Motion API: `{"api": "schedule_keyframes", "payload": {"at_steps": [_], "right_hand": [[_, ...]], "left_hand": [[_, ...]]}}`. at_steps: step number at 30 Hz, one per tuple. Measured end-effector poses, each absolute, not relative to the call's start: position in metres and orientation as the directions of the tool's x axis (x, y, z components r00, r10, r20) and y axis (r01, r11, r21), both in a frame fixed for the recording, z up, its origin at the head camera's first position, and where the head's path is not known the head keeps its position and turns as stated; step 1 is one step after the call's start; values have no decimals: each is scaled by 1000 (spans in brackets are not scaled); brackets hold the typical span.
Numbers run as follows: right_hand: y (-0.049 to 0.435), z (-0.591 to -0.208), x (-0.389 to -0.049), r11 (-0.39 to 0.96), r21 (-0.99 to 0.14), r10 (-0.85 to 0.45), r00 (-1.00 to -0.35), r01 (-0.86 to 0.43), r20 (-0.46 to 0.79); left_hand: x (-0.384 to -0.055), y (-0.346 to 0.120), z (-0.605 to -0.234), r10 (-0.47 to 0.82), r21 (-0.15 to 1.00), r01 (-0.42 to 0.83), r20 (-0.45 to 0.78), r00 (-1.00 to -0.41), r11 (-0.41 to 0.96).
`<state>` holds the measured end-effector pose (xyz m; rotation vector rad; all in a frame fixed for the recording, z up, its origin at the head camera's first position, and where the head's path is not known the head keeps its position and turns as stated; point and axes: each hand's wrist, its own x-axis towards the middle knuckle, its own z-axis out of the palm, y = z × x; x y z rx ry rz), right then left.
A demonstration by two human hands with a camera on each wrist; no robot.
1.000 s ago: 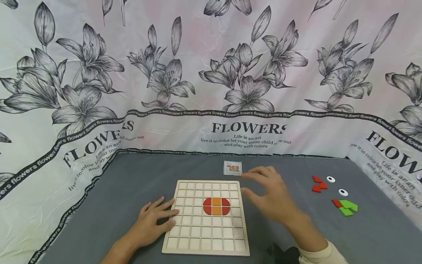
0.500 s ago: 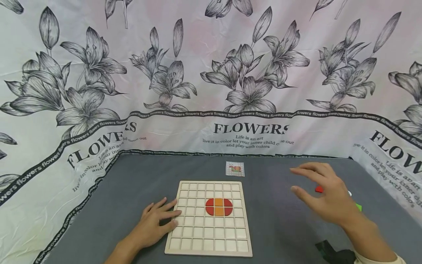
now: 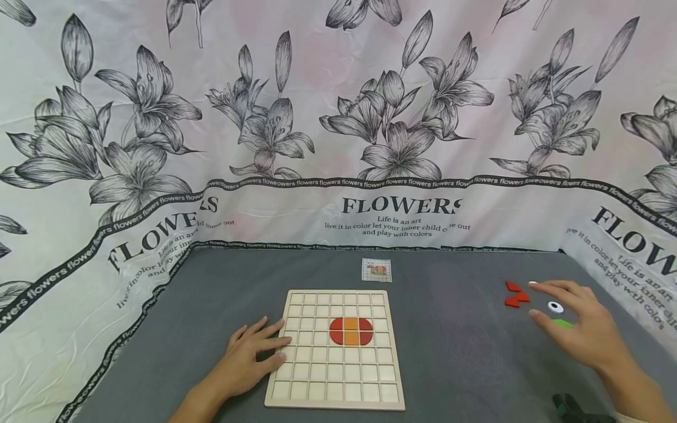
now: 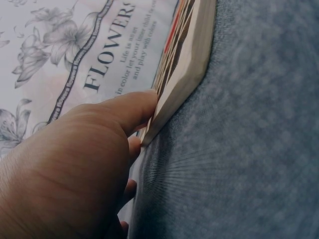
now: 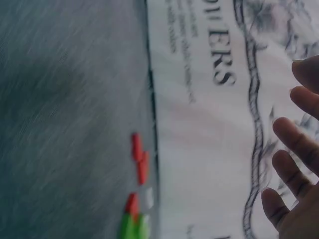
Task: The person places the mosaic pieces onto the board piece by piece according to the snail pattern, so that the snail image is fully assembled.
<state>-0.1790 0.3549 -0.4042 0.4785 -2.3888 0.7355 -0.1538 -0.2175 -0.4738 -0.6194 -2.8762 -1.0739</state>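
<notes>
My left hand (image 3: 240, 355) rests at the left edge of a pale wooden grid board (image 3: 312, 373), fingers spread, fingertips over its rim. In the left wrist view the thumb touches the edge of the board (image 4: 187, 74). Red quarter-round pieces (image 3: 366, 325) and orange squares (image 3: 351, 338) lie together in its cells as a rounded shape. At the right, my right hand (image 3: 587, 323) hovers over loose pieces, thumb and fingers apart with nothing between them. Around it are red pieces (image 3: 512, 301), white discs with dark centres (image 3: 555, 307) and a green piece (image 3: 562, 323), partly hidden by the hand.
A small picture card (image 3: 376, 270) with a coloured design on a grid lies behind the board. The grey tabletop (image 3: 449, 341) ends at a flower-printed cloth (image 3: 396, 205) at the back and sides. A dark object (image 3: 571, 408) shows beneath the right wrist.
My right hand has moved right, from beside the board to above the loose pieces. The left hand has stayed at the board's edge, and the pieces on the board look the same.
</notes>
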Motion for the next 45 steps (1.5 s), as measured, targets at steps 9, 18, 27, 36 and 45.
{"api": "schedule_keyframes", "payload": {"at_steps": [9, 18, 27, 36, 45], "right_hand": [[390, -441, -184, 863, -425, -52, -885, -273, 462], [405, -461, -188, 930, -344, -15, -948, -130, 319], [403, -458, -191, 952, -301, 16, -976, -51, 215], [399, -455, -189, 952, -304, 27, -980, -35, 195], [396, -458, -189, 954, -291, 8, -970, -65, 243]], "left_hand": [[-155, -216, -476, 380, 638, 396, 171, -909, 661], [-154, -216, -474, 383, 638, 392, 161, -909, 663], [-154, -217, -472, 366, 634, 372, 148, -919, 678], [-153, -215, -471, 376, 634, 382, 151, -914, 673], [-153, -215, -471, 379, 622, 392, 162, -911, 677]]}}
